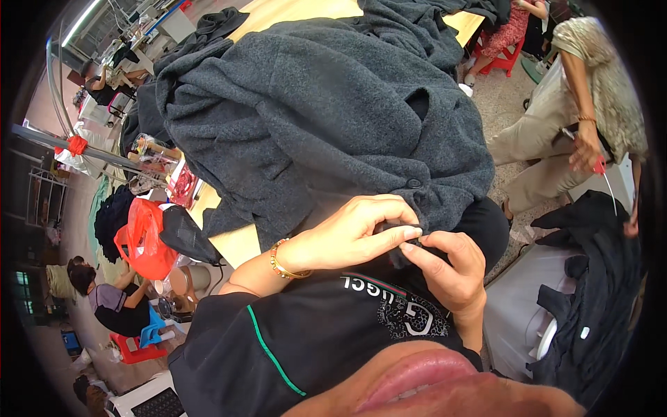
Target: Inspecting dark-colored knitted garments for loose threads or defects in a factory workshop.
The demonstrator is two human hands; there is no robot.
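Dark grey coat [313,104] is heaped right in front of the wearer, near part over the lap, bulk on the tabletop [235,250]. Left hand [365,233], bracelet [281,260] at the wrist, has thumb and fingers closed on a small fold of the coat's near edge. Right hand [450,267] just beside it, thumb and forefinger nearly together, tips at the same fold; can't tell if they grip cloth or something tiny. Dark round button [415,183] on the coat, just beyond the hands.

Containers, left side: red plastic bag [144,240], crumpled, mouth loose, contents not readable. Black bag [189,235] right beside it, contents hidden. Further up, by the coat's left edge, clear plastic container [154,149] with small mixed items, too small to name. Red patterned item [183,186] next to it.

Right side: dark garments [594,292] piled over a pale surface [511,306]. Standing person [590,104] beyond, red-handled tool [599,165] in hand. Left, further out: seated person [114,299] by red stool [135,349]. Far right top: another person [506,35] on a red seat [501,59].
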